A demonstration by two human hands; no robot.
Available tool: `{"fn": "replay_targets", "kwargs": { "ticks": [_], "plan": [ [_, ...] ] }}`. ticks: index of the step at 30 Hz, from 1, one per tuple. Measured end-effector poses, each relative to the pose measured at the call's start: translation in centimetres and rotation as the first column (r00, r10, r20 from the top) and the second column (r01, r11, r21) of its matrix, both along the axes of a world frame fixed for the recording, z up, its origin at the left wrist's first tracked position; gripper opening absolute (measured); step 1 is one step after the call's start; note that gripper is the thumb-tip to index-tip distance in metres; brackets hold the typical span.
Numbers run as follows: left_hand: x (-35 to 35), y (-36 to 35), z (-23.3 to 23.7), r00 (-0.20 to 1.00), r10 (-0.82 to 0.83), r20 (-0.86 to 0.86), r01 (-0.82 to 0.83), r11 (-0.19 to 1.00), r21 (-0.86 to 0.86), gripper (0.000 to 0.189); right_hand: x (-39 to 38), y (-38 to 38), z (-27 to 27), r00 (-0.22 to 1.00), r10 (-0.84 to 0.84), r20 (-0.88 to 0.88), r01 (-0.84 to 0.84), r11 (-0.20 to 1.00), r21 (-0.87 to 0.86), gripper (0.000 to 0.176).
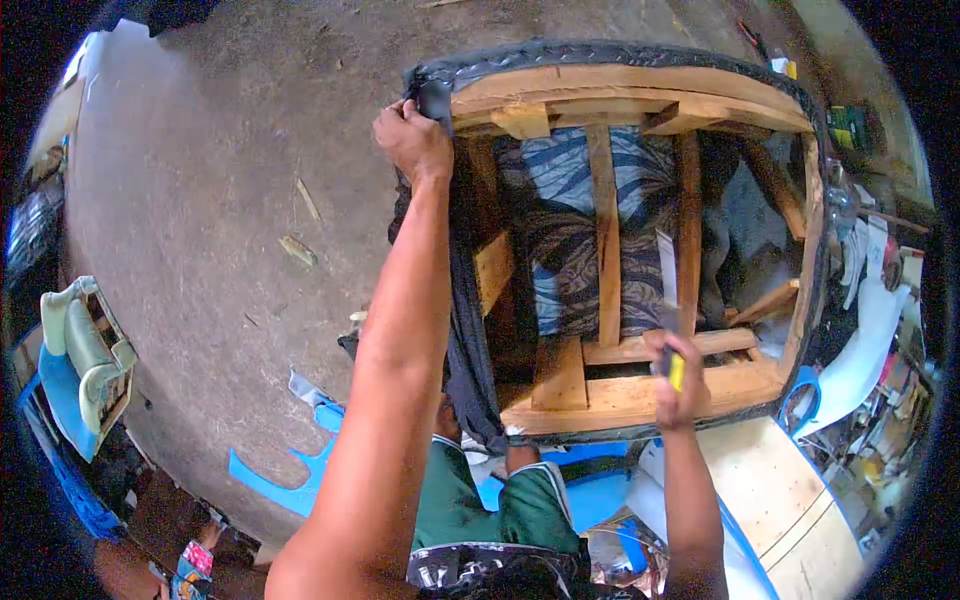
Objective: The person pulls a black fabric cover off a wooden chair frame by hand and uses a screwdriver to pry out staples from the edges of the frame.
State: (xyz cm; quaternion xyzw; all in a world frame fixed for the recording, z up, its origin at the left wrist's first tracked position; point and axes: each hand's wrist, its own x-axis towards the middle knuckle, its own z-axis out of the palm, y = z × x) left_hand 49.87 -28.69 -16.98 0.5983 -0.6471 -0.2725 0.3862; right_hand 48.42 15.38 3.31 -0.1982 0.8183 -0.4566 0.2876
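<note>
From head height, the camera looks forward and steeply down at close range, its wide, round-edged view taking in the left hand [413, 138] above centre, the right hand [683, 388] lower and rightward, and floor [220, 180] left of the left hand.

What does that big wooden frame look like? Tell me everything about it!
The wooden frame is a big, roughly four-sided shape made of pale brown wood, with bars across its open middle and slanted pieces near the corners. Its open side faces the camera. Black cover material wraps its outer edges, and patterned cloth shows behind the bars. The left hand pinches the cover at one corner. The right hand is over the near rail; blur hides whether it touches.
</note>
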Motion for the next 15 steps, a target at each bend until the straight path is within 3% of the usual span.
{"fn": "replay_targets", "kwargs": {
  "ticks": [1,2,3,4,5,6,7,8,11,13,15],
  "plan": [
    [0.0,-0.1,-0.5,1.000,0.004,-0.013,-0.004,1.000,0.009,0.022,0.4,-3.8,0.0,0.980,0.005,0.200,-0.006,1.000,0.006,0.058],
    [-0.1,-0.2,-0.6,1.000,0.009,-0.029,-0.009,1.000,0.017,0.022,0.4,-8.6,-0.8,0.982,0.104,0.154,-0.065,0.969,-0.240,0.060],
    [-0.2,-0.2,-0.5,0.999,0.009,-0.034,-0.009,1.000,0.018,0.022,-0.6,-12.0,-2.2,0.970,0.243,-0.033,-0.244,0.947,-0.207,0.060],
    [-0.1,-0.1,-0.4,0.999,0.011,-0.043,-0.010,1.000,0.026,0.022,-0.9,-16.6,-1.5,0.970,0.208,0.124,-0.165,0.944,-0.287,0.059],
    [-0.1,0.0,-0.3,0.999,0.013,-0.050,-0.011,0.999,0.033,0.022,-1.7,-19.8,-2.9,0.972,0.196,0.129,-0.131,0.910,-0.393,0.049],
    [-0.1,0.0,0.0,0.999,0.012,-0.053,-0.011,0.999,0.033,0.022,-3.1,-21.9,-4.4,0.976,0.180,0.125,-0.137,0.946,-0.295,0.039],
    [-0.1,0.1,0.5,0.999,0.007,-0.033,-0.005,0.999,0.049,0.022,-3.9,-24.1,-4.9,0.920,0.140,0.365,-0.007,0.940,-0.342,0.035],
    [0.0,0.1,0.8,1.000,0.002,-0.012,-0.002,0.998,0.066,0.022,-4.2,-25.7,-7.1,0.919,0.103,0.380,0.060,0.917,-0.394,0.035],
    [0.1,0.3,1.3,1.000,0.000,-0.027,0.002,0.996,0.084,0.022,-4.9,-28.2,-10.0,0.935,0.078,0.347,0.054,0.933,-0.355,0.033],
    [0.1,0.4,1.7,0.999,0.000,-0.043,0.004,0.995,0.098,0.021,-4.9,-29.2,-10.9,0.850,0.052,0.524,0.160,0.922,-0.352,0.032],
    [0.1,0.4,1.6,0.998,0.002,-0.061,0.005,0.994,0.106,0.020,-4.6,-30.3,-11.9,0.842,0.015,0.539,0.203,0.917,-0.343,0.031]
  ]
}}
